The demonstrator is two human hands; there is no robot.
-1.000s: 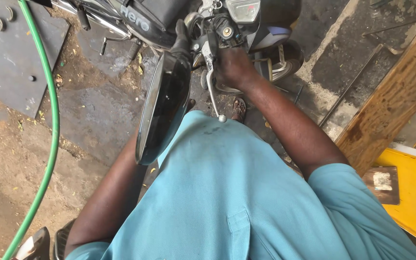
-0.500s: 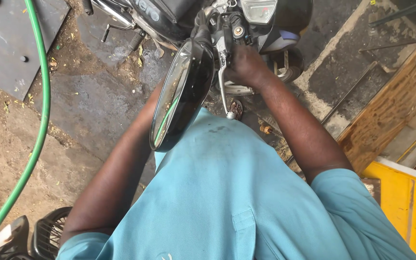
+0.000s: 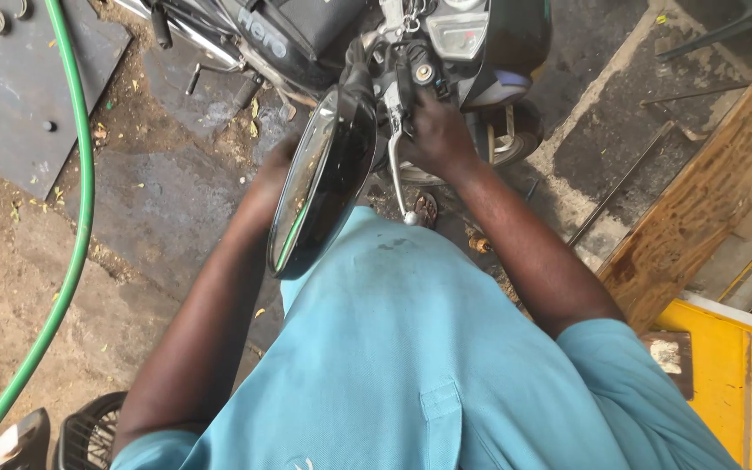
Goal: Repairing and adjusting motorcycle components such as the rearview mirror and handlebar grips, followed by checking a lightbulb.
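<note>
Head view: right hand [image 3: 435, 137] wraps the motorcycle's handlebar controls [image 3: 411, 74], fingers pressed around the housing, with the silver brake lever [image 3: 398, 174] hanging down just beside the wrist, its long axis running toward the person's chest. The black mirror [image 3: 319, 187] lies left of that grip, tilted upright. Left hand [image 3: 273, 165] sits mostly hidden behind the mirror; whether its fingers are spread I cannot tell. Green hose [image 3: 76, 218] curves well apart on the ground.

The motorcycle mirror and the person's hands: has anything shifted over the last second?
Very little. The right hand stays closed around the handlebar grip, beside the brake lever. The left hand stays behind the black mirror, its fingers hidden. Only the view has drifted: the green hose sits nearer the left edge.
</note>
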